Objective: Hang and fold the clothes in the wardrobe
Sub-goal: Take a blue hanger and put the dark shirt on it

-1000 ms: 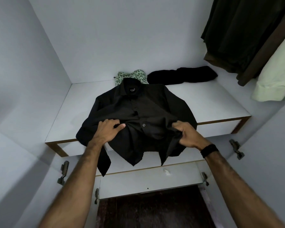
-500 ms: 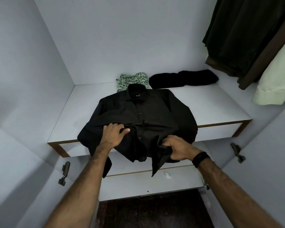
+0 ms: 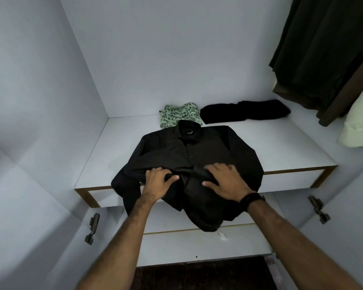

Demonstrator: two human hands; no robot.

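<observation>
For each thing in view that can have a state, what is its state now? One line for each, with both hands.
black shirt: buttoned, front up on the shelf, hem hanging over its edge.
left hand: grips a fold of the shirt.
right hand: fingers spread, pressing the shirt.
green patterned garment: folded, behind the collar.
black garment: lying bunched at the back.
hanging clothes: hung at right.

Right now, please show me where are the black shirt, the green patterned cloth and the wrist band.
black shirt [image 3: 172,151]: head view, left chest panel.
green patterned cloth [image 3: 177,114]: head view, middle of the folded bundle.
wrist band [image 3: 252,199]: head view, the strap's top.
</observation>
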